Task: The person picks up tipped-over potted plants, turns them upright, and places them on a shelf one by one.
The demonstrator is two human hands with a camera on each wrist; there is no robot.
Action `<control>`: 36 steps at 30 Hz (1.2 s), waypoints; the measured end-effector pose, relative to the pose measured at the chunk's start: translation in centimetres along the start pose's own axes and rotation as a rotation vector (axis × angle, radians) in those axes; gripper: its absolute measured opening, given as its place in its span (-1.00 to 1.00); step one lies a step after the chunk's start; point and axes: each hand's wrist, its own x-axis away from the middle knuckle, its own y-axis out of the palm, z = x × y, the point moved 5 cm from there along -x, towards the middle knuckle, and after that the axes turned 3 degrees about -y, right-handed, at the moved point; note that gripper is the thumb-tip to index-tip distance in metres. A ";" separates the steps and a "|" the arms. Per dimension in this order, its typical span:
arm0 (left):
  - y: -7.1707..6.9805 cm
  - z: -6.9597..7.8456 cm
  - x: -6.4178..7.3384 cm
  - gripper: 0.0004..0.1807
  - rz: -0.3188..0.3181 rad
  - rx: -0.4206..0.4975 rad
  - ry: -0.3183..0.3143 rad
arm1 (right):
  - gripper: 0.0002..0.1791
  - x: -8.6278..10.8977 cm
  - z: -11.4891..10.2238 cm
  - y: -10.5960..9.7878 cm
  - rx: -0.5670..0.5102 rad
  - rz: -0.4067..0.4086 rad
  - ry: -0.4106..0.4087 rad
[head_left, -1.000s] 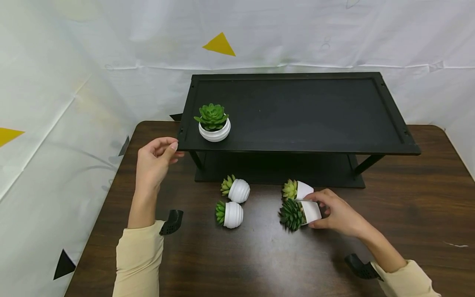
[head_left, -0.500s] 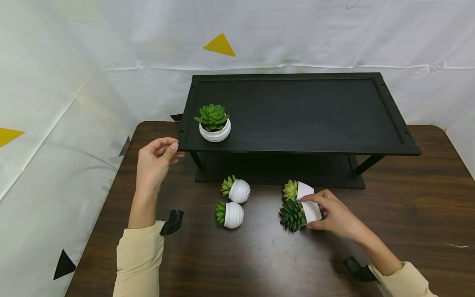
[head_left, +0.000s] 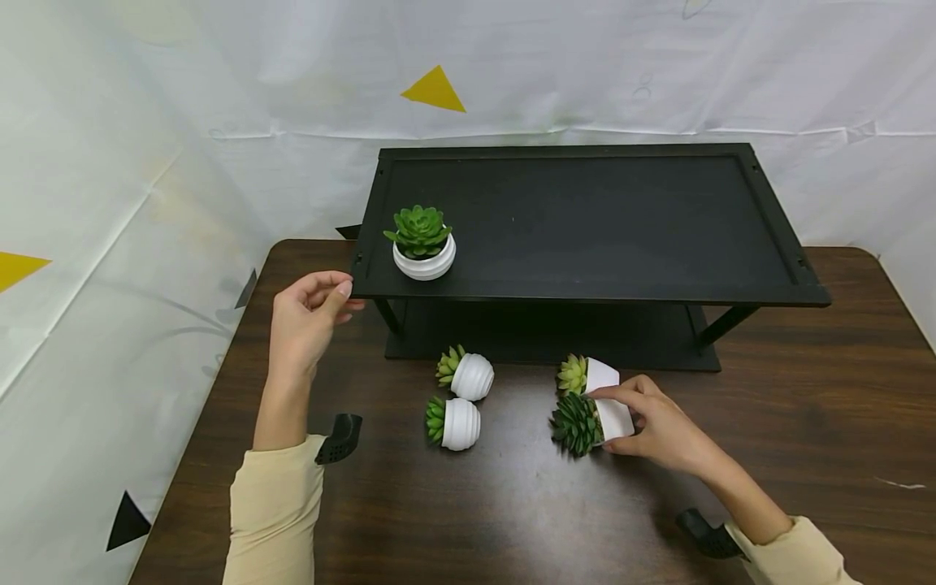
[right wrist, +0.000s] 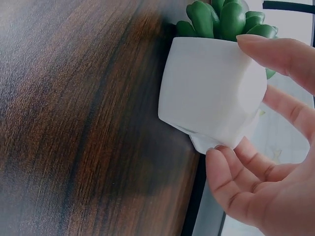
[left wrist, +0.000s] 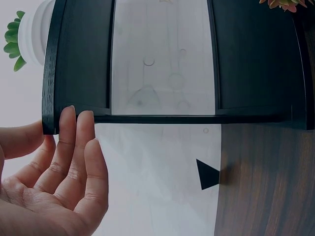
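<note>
My left hand [head_left: 301, 325] pinches the front left corner of a black two-tier shelf [head_left: 600, 223]; in the left wrist view the thumb lies on the board's outer face and fingertips [left wrist: 68, 115] on its underside. On the table, my right hand [head_left: 658, 426] grips the white pot [right wrist: 206, 88] of a dark green artificial succulent [head_left: 575, 424] lying on its side, thumb and fingers on opposite sides. Right behind it lies a light green succulent in a white pot [head_left: 602, 374]. Upright on the top tier stands a green succulent [head_left: 419, 231] in a round, ridged white pot.
Two more succulents in ridged white pots, one behind [head_left: 471, 376] and one in front [head_left: 461, 424], lie on their sides left of centre on the dark wood table [head_left: 453, 520]. The shelf's lower tier [head_left: 541, 333] sits beneath the top board. White sheeting [head_left: 570, 73] surrounds the table.
My right hand's fingers have shifted slightly to the left along the pot, and the right forearm has moved a little left. The left hand and the plants stay in place.
</note>
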 end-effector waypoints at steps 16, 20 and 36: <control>0.0 0.1 0.0 -0.77 -0.002 -0.008 -0.006 | -0.38 0.3 0.2 -0.6 -0.046 -0.027 0.017; 0.0 0.1 0.0 -0.77 -0.001 -0.005 -0.002 | -0.38 0.5 0.7 -0.9 -0.101 -0.038 0.018; 0.0 0.2 0.0 -0.77 0.007 -0.013 0.004 | -0.27 1.6 3.5 -3.0 -0.429 -0.223 0.063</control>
